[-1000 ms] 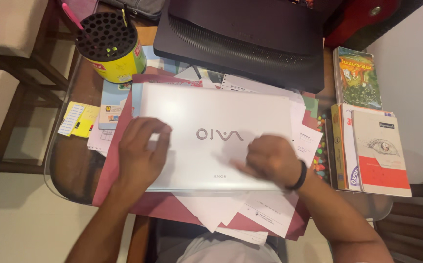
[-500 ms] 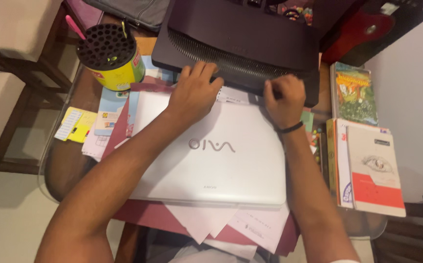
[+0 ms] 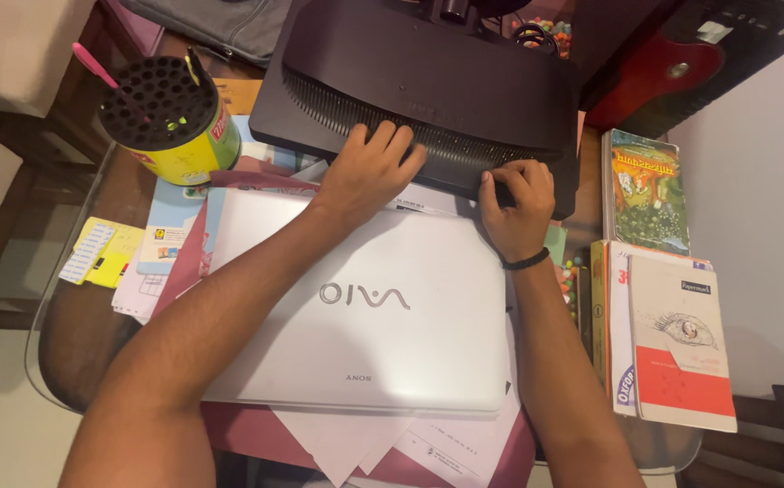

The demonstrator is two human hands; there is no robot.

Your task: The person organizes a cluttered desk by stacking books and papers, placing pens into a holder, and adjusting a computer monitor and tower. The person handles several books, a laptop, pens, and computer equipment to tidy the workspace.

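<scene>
Your black monitor lies tilted at the table's far edge, its ribbed lower rim toward you. The closed white laptop lies flat on loose papers just before it.

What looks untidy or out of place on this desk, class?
The closed white laptop lies on a messy heap of loose white papers and maroon sheets that stick out unevenly past the desk's near edge. Both hands rest beyond it on the black monitor base.

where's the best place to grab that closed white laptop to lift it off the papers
Probably by the two short side edges of the closed white laptop, one hand per side. It lies flat on loose white papers, lid shut, its near edge overhanging them. Both the left hand and right hand are at its far edge, against the dark monitor base.
</scene>
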